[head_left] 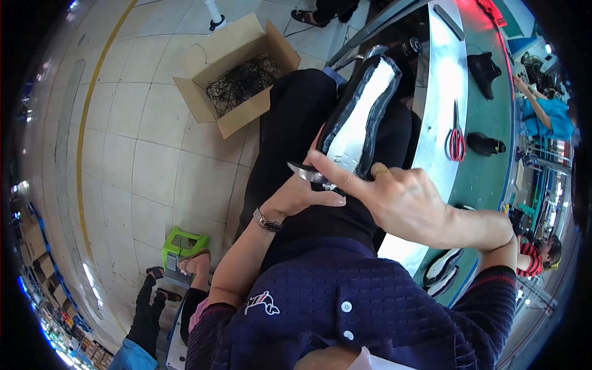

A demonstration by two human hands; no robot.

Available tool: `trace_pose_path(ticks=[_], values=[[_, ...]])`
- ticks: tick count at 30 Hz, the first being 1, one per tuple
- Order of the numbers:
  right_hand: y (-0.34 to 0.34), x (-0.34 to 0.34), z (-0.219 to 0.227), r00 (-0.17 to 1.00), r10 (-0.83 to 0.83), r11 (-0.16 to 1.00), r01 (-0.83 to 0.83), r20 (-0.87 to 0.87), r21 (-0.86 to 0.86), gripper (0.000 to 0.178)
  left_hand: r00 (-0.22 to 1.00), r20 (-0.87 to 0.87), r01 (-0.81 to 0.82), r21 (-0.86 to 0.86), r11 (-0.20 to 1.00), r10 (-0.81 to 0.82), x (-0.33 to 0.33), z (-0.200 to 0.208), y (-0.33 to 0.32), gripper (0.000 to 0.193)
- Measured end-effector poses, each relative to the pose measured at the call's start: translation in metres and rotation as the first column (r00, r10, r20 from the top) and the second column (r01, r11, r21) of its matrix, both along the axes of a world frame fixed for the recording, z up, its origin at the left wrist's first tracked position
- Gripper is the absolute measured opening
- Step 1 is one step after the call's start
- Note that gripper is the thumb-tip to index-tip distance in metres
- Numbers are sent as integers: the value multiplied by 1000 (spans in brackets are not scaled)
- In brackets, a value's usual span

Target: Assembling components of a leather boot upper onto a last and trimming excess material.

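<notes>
A black shoe upper (365,114) with a white sole face turned up lies lengthwise over my lap. My left hand (301,196) is closed round its near end, thumb showing and the other fingers mostly hidden below. Across that same end reaches my right hand (404,203), its index finger stretched out and the other fingers curled. Between the two hands juts a metal tool (306,172) with a dark, curved head. Its handle is hidden under my right hand, which seems closed on it.
An open cardboard box (206,74) with dark tangled scraps stands left of my legs. On the right runs a metal-edged bench (441,92) with a green belt (484,114), red-handled scissors (456,143) and a black boot (485,73). A green stool (182,240) and other people are nearby.
</notes>
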State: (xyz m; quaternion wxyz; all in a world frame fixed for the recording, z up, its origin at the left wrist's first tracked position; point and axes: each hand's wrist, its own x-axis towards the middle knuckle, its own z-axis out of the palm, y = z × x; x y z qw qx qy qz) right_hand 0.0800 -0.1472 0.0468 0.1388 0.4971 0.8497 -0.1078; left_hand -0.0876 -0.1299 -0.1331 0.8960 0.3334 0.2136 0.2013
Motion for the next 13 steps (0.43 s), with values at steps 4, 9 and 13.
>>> trace_pose_path(ticks=[4, 9, 13], values=[[16, 16, -20, 978, -122, 992, 127, -168, 18, 75, 996, 84, 21, -20, 1000, -19, 4, 11, 4, 89], [29, 26, -5, 982, -173, 984, 170, -69, -57, 73, 988, -2, -136, -450, 882, 151, 3, 39, 17, 49], [30, 30, -29, 941, -314, 947, 301, -128, -110, 78, 910, -305, -305, -36, 952, 280, 11, 19, 0, 56]])
